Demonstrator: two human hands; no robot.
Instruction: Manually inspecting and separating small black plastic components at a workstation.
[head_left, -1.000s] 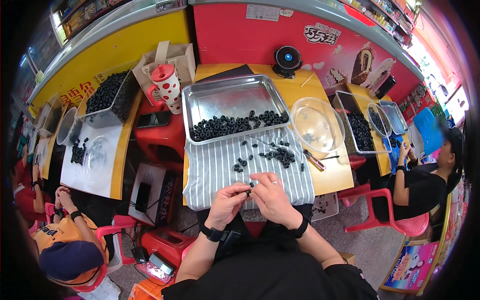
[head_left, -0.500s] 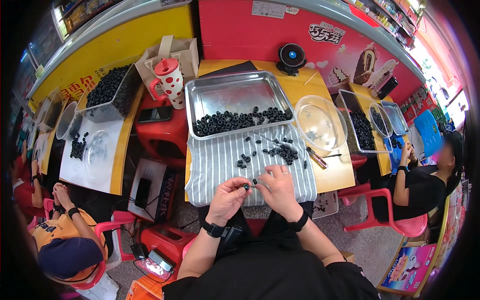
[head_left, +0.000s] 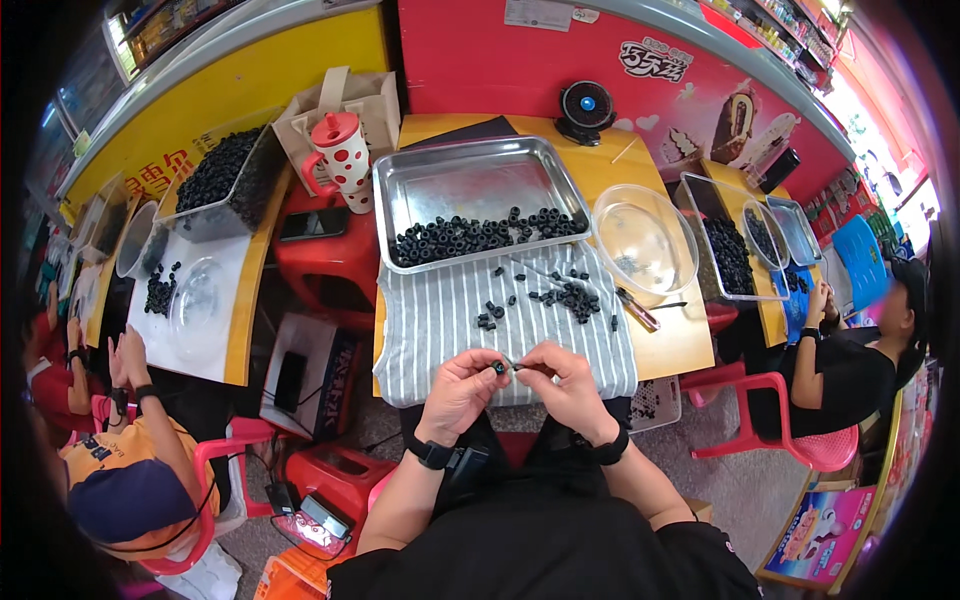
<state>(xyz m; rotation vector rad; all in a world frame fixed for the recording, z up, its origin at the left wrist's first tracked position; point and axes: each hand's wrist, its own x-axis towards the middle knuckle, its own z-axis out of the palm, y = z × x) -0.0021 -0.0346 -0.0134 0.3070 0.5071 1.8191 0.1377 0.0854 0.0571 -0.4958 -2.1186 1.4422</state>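
Above the near edge of the grey striped cloth, my hands are close together. Finger and thumb of my left hand pinch a small black ring-shaped part. Just beside it, my right hand is closed in a pinch; what sits in its fingertips is too small to make out. A loose pile of small black parts lies on the cloth, with a few scattered around it. Beyond them, a metal tray holds many larger black rings along its near side.
Right of the tray are a clear round tub and a screwdriver-like tool. A small fan stands behind. To the left, a dotted tumbler and a phone rest on a red stool. Other people sit at both sides.
My right hand has drawn in toward the left, and its fingers have closed beside the black part. The left hand keeps its pinch. The person at lower left has opened their clasped hands.
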